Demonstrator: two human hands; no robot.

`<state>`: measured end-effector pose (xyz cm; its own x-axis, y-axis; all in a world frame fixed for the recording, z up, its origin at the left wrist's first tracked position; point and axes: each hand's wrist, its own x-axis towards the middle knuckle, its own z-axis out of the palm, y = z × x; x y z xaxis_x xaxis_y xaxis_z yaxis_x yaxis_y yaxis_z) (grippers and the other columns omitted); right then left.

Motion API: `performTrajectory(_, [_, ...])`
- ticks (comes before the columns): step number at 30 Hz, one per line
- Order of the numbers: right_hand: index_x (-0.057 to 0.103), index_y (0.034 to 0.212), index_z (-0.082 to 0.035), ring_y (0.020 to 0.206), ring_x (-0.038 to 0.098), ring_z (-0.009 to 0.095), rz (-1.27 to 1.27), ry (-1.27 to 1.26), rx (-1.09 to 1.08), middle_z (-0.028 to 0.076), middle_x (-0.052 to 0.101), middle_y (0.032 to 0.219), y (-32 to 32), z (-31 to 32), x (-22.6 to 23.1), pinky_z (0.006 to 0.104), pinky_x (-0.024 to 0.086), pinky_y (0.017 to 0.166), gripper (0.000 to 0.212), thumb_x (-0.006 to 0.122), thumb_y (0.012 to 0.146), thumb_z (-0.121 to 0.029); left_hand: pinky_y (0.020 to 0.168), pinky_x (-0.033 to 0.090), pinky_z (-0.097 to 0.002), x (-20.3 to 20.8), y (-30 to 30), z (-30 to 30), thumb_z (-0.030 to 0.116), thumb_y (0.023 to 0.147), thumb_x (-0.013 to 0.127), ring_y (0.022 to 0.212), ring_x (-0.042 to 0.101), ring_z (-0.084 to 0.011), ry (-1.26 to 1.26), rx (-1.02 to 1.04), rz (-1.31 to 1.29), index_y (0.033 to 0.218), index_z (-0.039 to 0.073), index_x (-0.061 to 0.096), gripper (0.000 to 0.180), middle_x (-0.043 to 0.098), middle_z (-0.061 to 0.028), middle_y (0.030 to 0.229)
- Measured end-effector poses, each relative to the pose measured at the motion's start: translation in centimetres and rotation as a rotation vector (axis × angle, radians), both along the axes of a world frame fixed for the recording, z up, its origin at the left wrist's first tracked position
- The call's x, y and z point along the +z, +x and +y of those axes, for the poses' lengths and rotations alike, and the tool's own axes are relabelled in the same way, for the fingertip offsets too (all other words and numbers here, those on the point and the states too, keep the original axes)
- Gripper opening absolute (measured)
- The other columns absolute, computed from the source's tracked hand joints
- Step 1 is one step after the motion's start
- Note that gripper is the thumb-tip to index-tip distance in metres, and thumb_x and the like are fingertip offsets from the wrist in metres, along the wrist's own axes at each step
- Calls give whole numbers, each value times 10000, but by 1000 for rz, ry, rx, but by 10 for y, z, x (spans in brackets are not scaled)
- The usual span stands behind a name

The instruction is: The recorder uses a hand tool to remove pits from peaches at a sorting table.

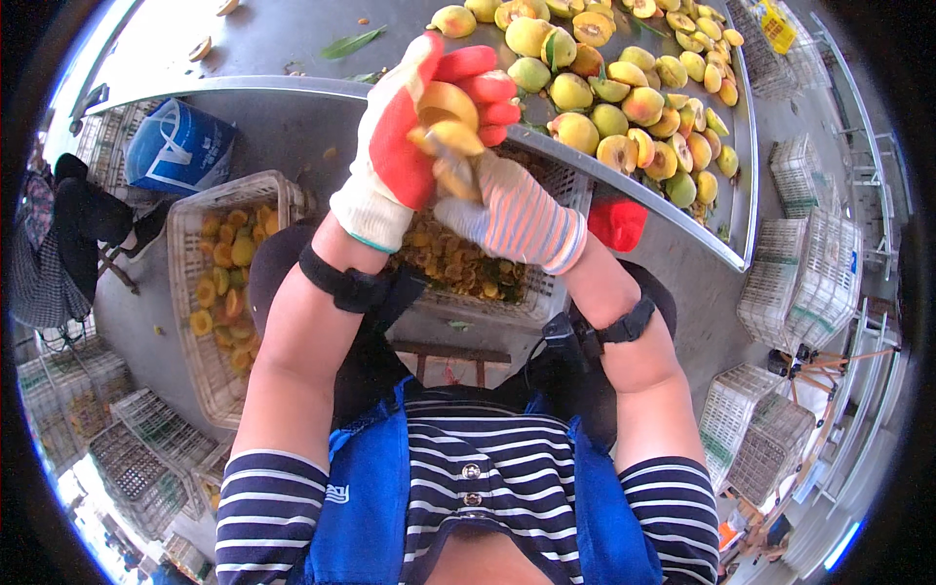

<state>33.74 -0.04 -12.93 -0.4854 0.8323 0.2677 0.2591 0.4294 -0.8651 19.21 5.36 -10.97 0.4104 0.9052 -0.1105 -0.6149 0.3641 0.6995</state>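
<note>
The left hand [414, 132] grips a cut peach [447, 105] at the table's [292, 39] near edge; the right hand [512, 210], closed, seems to be pitting it; dropping the halves likely follows.

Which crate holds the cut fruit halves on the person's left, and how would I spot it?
Start at the grey metal table piled with whole peaches. Below its curved edge, on the person's left, stands a white plastic crate. Unlike the empty stacked crates around it, it holds yellow-orange halved peaches.
</note>
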Motion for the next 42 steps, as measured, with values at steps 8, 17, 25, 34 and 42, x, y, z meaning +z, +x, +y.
performTrajectory(8, [603, 1246, -8, 1055, 683, 458, -213, -133, 8, 250, 718, 1074, 43, -9, 43, 493, 544, 901, 414, 694, 936, -267, 1031, 574, -457, -7, -25, 19, 526, 1094, 494, 1150, 705, -375, -110, -32, -311, 1446, 51, 577, 597, 705, -209, 1304])
performTrajectory(17, [597, 1304, -17, 1071, 708, 439, -1036, -405, -197, 248, 731, 1139, 48, -58, -44, 489, 567, 909, 411, 621, 944, -213, 1066, 551, -466, 0, -41, 15, 494, 1078, 549, 1183, 690, -381, -92, -2, -352, 1435, 46, 586, 574, 699, -213, 1324])
performTrajectory(25, [661, 1316, -111, 1053, 752, 375, -1477, -470, 138, 185, 768, 1149, 53, -136, -122, 498, 604, 875, 378, 547, 968, -205, 1087, 535, -465, 0, -59, 10, 485, 1085, 532, 1198, 681, -393, 2, 65, -371, 1423, 7, 581, 587, 687, -230, 1342])
performTrajectory(34, [686, 1316, -154, 1079, 728, 393, -1352, -454, -226, 197, 743, 1181, 42, -103, -21, 491, 602, 851, 348, 552, 995, -182, 854, 604, -407, 8, -50, 2, 462, 1079, 550, 977, 725, -300, -18, 50, -456, 1318, 32, 647, 501, 745, -153, 1103])
performTrajectory(42, [604, 1371, -102, 1042, 722, 395, -1264, -202, -408, 222, 751, 1089, 39, -90, -8, 500, 569, 855, 408, 574, 968, -156, 883, 604, -423, 32, -69, -5, 401, 1085, 563, 1023, 710, -318, -81, -15, -626, 1222, 22, 668, 416, 730, -177, 1115])
